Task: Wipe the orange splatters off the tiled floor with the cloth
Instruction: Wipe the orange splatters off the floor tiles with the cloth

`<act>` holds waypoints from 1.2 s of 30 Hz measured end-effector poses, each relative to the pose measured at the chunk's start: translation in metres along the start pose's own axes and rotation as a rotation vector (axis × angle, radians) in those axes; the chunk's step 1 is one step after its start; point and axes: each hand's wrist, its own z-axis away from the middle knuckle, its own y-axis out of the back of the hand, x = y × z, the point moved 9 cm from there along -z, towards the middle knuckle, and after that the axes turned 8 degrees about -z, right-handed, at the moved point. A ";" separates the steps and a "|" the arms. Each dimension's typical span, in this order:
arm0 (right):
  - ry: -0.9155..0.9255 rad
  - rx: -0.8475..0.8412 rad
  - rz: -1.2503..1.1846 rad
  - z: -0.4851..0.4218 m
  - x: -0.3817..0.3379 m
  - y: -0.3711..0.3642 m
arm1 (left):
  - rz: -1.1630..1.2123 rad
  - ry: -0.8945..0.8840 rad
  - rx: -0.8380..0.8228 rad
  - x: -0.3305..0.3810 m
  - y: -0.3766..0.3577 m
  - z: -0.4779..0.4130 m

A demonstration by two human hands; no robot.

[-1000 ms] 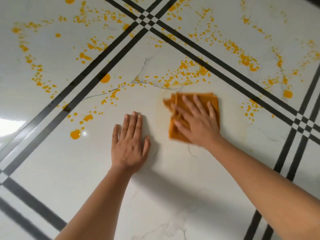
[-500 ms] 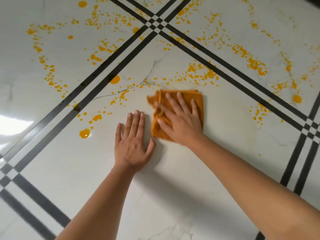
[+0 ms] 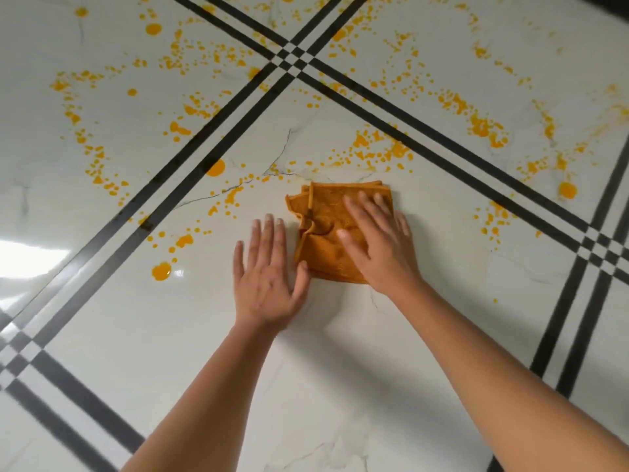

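Right now, from the head camera: the orange cloth lies folded and a bit rumpled on the white tiled floor, and the right hand is pressed flat on top of it, fingers spread and pointing up and to the left, covering the cloth's right half. That hand is open, palm down, not clutching the fabric. The left hand is planted flat on bare tile just beside the cloth, also open, fingers together and pointing away from the person, its thumb touching the cloth's lower left edge. Both forearms reach in from the bottom of the frame, bare. Orange splatters dot the tile just beyond the cloth's far edge, more drops sit to the left of the left hand, and more lie across the black stripes. No writing or labels can be read anywhere.
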 end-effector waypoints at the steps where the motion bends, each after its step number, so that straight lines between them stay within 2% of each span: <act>1: -0.053 0.065 -0.017 0.007 0.010 0.010 | 0.000 -0.036 0.016 0.017 0.004 -0.007; 5: -0.181 0.084 0.101 0.042 0.045 0.021 | -0.026 -0.227 -0.068 0.090 0.003 -0.039; 9: -0.187 0.077 0.169 0.047 0.053 0.019 | -0.143 -0.201 -0.216 0.107 -0.038 -0.051; 15: -0.151 0.212 0.185 0.049 0.051 0.023 | -0.190 -0.134 -0.113 0.094 -0.041 -0.108; 19: -0.229 0.205 0.178 0.033 0.065 0.028 | -0.157 -0.148 -0.070 0.097 -0.038 -0.076; 22: -0.236 0.186 0.223 0.030 0.068 0.024 | -0.215 -0.230 -0.137 0.095 -0.043 -0.071; 25: -0.251 0.186 0.229 0.033 0.068 0.023 | -0.199 -0.177 -0.154 0.087 -0.041 -0.109; 27: -0.253 0.184 0.234 0.032 0.068 0.024 | -0.168 -0.142 -0.121 0.087 -0.040 -0.096; 30: -0.248 0.154 0.251 0.031 0.067 0.022 | -0.237 -0.248 -0.144 0.089 -0.041 -0.067; 32: -0.255 0.158 0.258 0.032 0.068 0.023 | -0.241 -0.284 -0.173 0.086 -0.042 -0.089; 36: -0.248 0.170 0.233 0.032 0.067 0.023 | -0.170 -0.116 -0.120 0.081 -0.038 -0.104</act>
